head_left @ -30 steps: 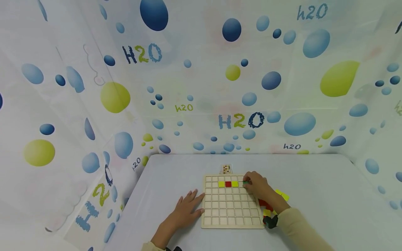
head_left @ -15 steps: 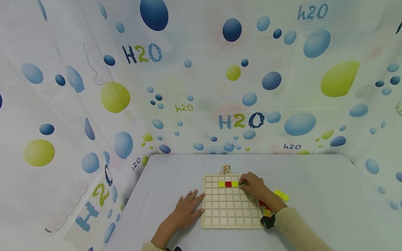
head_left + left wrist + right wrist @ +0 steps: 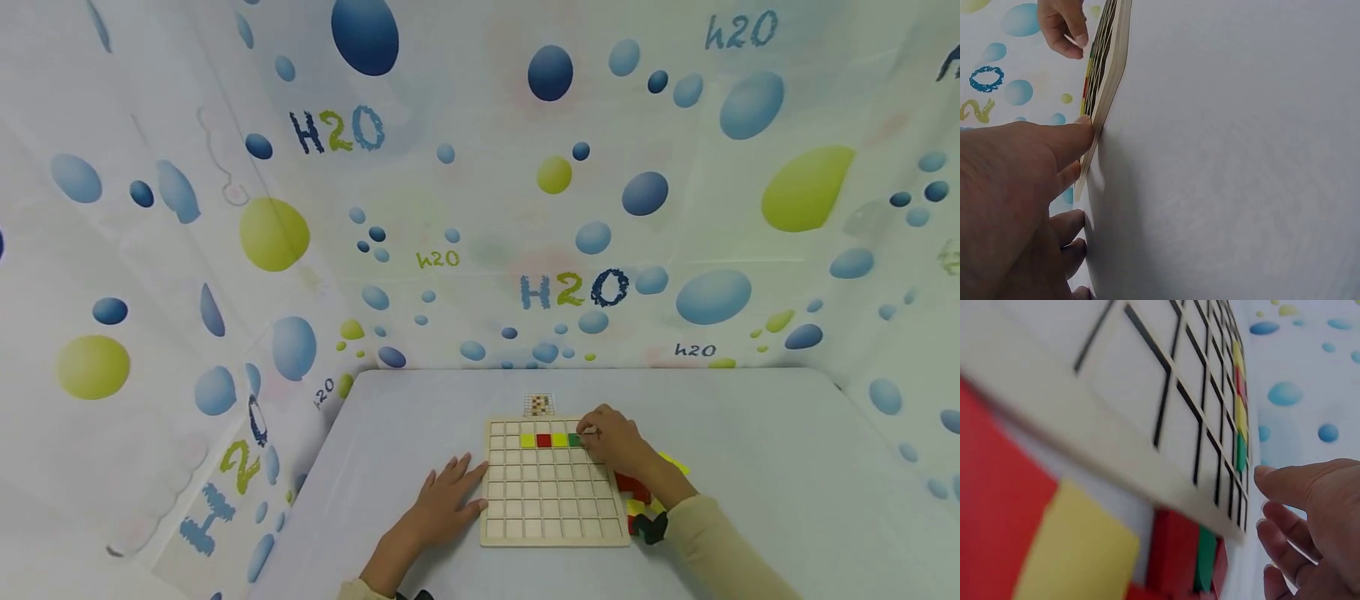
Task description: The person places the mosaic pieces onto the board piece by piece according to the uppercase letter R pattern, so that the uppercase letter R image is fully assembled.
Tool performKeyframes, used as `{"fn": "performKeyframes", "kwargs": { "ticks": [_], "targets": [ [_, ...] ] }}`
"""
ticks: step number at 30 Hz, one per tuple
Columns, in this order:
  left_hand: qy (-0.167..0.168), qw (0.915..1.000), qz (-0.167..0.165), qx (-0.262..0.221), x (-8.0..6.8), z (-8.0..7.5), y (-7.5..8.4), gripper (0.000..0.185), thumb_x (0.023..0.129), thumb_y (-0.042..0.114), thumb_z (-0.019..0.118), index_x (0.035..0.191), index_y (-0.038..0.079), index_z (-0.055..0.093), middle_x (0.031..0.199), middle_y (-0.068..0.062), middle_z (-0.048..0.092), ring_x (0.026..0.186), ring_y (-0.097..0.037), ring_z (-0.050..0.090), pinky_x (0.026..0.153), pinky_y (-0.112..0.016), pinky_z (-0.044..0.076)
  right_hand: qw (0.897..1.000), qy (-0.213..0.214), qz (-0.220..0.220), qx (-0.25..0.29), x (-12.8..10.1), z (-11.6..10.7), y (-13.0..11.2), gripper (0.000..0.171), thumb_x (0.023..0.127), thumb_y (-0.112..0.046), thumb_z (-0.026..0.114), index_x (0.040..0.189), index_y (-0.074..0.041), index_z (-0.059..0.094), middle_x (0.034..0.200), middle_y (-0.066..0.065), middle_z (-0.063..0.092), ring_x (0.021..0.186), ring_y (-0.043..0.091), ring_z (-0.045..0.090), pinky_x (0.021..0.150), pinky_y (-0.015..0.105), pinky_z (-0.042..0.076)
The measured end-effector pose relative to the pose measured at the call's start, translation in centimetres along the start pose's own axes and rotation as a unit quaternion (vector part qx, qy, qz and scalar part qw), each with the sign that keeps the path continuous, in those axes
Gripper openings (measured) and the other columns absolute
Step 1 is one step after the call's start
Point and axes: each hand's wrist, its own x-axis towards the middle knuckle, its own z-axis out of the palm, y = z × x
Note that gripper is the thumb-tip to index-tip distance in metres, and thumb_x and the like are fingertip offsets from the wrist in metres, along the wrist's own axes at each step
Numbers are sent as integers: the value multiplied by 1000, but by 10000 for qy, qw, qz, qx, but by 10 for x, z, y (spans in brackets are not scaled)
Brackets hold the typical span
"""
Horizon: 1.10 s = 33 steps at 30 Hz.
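A wooden grid board lies on the table. Near its far side, a row of tiles fills neighbouring cells: a yellow tile, a red tile, another yellow one and a green tile. My right hand is over the board's far right part, its fingertips close to the green tile. In the right wrist view, thumb and fingers are apart with nothing between them. My left hand rests spread on the table, its thumb and a finger at the board's left edge.
Loose red tiles, yellow tiles and a green tile lie along the board's right side, partly under my right forearm. A small printed pattern card lies beyond the far edge. A patterned curtain hangs behind the table.
The green tile, earlier in my right fingers, now lies in the cell right of the second yellow tile. My right hand has let go and drawn slightly right. The left hand stays put.
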Motion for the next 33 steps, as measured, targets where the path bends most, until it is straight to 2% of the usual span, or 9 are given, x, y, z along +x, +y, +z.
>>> {"fn": "performKeyframes", "kwargs": {
  "ticks": [4,7,12,17,21,27,33],
  "targets": [
    [-111,9999,-64,22,-1,-4,3,63,106,44,60,161,16,46,169,-25,33,156,-52,26,120,-79,14,9991,-20,391,156,-6,-17,17,16,102,-19,69,117,-13,73,120,10,64,108,26,61,98,51,56],
    [-169,9997,-132,77,-1,-4,3,63,106,44,61,161,17,46,169,-24,32,157,-50,26,121,-78,15,9966,-227,750,242,-13,-30,28,22,101,-22,73,120,-12,70,120,10,64,107,26,60,94,45,61],
    [-232,9994,-251,75,0,-4,4,63,106,43,61,161,18,45,170,-22,31,158,-47,25,123,-75,15,9918,-660,1086,120,-28,-45,40,29,94,-28,81,113,-10,68,111,9,64,99,24,59,85,42,61],
    [-225,9995,-212,60,-1,-5,6,63,106,44,61,161,17,45,170,-22,32,158,-47,26,122,-75,15,9899,-868,1104,-190,-36,-47,47,32,91,-31,83,108,-9,66,106,7,63,99,25,58,91,57,52],
    [-234,9994,-231,52,-2,-5,5,64,106,45,60,162,18,44,171,-22,31,159,-46,25,123,-75,14,9908,-739,1104,-248,-36,-41,49,27,93,-27,81,109,-11,67,106,7,64,101,27,58,93,65,45],
    [-249,9993,-257,63,-3,-5,5,64,106,46,60,162,19,44,171,-21,31,159,-46,25,123,-75,14,9938,-582,870,-379,-30,-25,48,24,96,-26,78,115,-13,68,104,4,64,99,23,59,91,59,47],
    [-245,9994,-237,47,-2,-6,5,64,106,46,60,162,19,44,171,-20,31,159,-45,24,123,-74,14,9970,-289,656,-300,-25,-21,41,25,99,-11,70,123,-6,68,109,10,62,97,23,57,94,51,58]
  ]
}}
